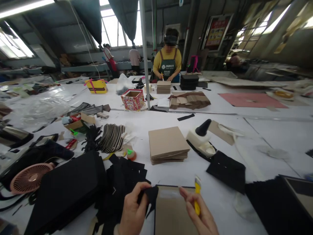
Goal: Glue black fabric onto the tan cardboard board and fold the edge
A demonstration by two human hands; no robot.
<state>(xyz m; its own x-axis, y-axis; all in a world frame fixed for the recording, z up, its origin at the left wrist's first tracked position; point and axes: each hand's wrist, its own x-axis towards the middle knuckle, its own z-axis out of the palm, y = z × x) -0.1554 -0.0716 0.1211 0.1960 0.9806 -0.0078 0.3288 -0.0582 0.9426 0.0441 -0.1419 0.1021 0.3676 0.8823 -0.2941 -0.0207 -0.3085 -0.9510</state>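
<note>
Left hand [133, 210] fingers pinch black piece [151, 195]; right hand [201, 215] grips brush [197, 195].

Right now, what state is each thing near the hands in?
Left hand: fingers pinching a black piece.
Right hand: gripping a yellow-handled brush, bristles up.
Brown board: flat on the table, black-edged.
Cardboard stack: neatly piled, untouched.
Glue bottle: black cap on, tilted.
Pink fan: lying on the table.

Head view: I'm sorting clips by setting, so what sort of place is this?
Most likely a box-making or packaging workshop: a stack of cardboard sheets on a long white table, a glue bottle, and a person in an apron working at another stack.
</note>
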